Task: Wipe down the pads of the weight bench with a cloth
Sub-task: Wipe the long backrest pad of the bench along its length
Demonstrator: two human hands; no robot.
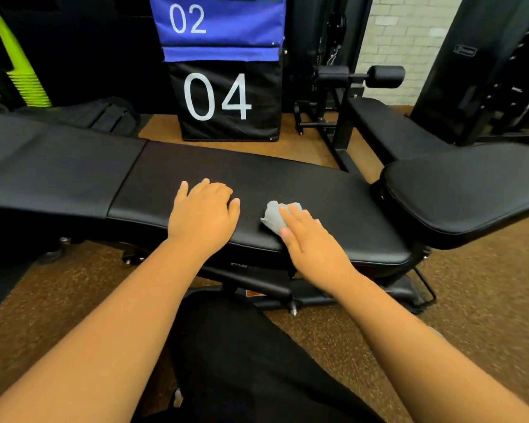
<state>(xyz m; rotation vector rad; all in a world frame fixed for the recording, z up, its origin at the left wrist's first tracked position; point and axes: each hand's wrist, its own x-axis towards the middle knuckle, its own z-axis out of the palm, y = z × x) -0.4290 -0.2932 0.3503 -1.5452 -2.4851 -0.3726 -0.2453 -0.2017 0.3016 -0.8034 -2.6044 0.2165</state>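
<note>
A black weight bench lies across the view, with a long middle pad [303,184], a second pad [43,166] to the left and a wider seat pad [471,190] to the right. A small crumpled grey cloth [274,216] rests on the middle pad near its front edge. My right hand [310,239] lies flat on the cloth with fingers stretched out, pressing it against the pad. My left hand [203,210] rests palm down on the same pad, a little left of the cloth, fingers curled and holding nothing.
Behind the bench stand stacked soft boxes, a black one marked 04 [226,99] under a blue one marked 02 [217,22]. A second bench with roller pads [385,76] stands at the back right. Green cones [25,74] sit far left. The floor is brown carpet [486,300].
</note>
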